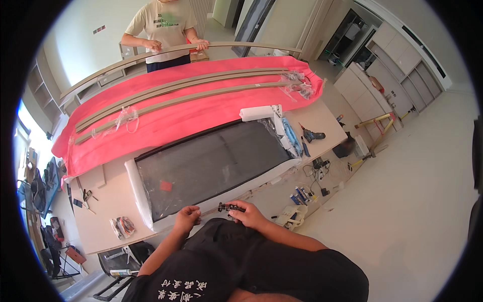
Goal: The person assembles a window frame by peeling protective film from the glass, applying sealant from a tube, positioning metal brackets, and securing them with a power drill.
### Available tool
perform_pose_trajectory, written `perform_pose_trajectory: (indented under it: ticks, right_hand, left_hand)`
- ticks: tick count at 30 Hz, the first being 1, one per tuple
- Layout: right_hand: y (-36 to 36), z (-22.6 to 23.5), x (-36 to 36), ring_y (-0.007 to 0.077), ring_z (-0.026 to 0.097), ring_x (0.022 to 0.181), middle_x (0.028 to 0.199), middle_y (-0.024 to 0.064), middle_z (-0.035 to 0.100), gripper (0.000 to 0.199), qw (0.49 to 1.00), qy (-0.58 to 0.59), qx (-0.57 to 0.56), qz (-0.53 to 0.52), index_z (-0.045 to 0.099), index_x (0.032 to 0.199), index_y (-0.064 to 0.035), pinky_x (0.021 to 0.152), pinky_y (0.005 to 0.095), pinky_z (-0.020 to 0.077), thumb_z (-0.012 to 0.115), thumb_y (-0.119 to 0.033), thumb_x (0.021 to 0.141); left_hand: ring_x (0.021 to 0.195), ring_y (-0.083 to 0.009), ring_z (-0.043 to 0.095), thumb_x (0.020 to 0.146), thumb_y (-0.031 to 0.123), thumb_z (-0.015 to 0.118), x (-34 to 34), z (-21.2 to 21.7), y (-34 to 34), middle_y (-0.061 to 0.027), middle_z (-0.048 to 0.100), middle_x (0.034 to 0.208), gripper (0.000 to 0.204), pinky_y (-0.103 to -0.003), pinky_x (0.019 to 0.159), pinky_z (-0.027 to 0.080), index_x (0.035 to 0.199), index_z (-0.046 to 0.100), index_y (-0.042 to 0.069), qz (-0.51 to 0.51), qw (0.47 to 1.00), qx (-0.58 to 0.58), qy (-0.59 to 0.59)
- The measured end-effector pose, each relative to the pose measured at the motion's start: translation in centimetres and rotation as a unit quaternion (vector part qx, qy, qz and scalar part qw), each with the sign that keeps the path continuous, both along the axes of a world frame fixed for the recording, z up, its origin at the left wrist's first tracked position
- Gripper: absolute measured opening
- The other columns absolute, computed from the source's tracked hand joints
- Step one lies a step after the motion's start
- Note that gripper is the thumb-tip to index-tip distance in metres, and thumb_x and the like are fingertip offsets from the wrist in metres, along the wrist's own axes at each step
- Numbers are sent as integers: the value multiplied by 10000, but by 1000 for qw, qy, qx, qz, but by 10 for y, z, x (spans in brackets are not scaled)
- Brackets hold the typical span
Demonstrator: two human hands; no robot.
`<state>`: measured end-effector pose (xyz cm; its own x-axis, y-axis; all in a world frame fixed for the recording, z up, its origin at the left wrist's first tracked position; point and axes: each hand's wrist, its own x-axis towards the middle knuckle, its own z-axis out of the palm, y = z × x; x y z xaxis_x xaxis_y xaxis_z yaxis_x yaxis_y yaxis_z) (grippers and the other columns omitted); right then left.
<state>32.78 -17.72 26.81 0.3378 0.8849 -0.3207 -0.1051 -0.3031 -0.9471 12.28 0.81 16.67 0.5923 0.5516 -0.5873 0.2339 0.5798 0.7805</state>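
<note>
Right hand (247, 214) at waist height, forearm in from lower right, fingers pinching a small dark hardware piece (225, 207). Piece sits between the hands, by the dark panel's (216, 166) near edge. Left hand (188, 216) just beside, fingers curled in; can't tell if they grip anything. Desk (103, 236) carries the panel, pink sheet (201, 113) with long strips (183, 86), drill (313, 135). Co-worker (168, 25) across, holding another strip (256, 45). Pale floor (402, 221) right.
</note>
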Motion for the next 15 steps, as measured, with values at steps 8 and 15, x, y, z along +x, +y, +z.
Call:
perform_pose_trajectory:
  ticks: [8,15]
  right_hand:
    - [24,4,-9,65,588,693,845,-23,640,337,1000,12,14,-22,668,1283,-62,643,250,487,681,-167,963]
    - [37,4,-14,69,595,707,886,-10,664,340,999,12,42,-9,662,1293,-48,657,252,502,677,-167,975]
  left_hand:
    - [691,-146,626,998,96,620,-91,-47,55,-66,681,882,96,-295,631,548,1078,627,44,139,988,67,11]
    - [751,-162,638,932,6,674,-125,-65,62,-52,645,881,135,-297,663,558,1030,599,62,233,971,14,-51]
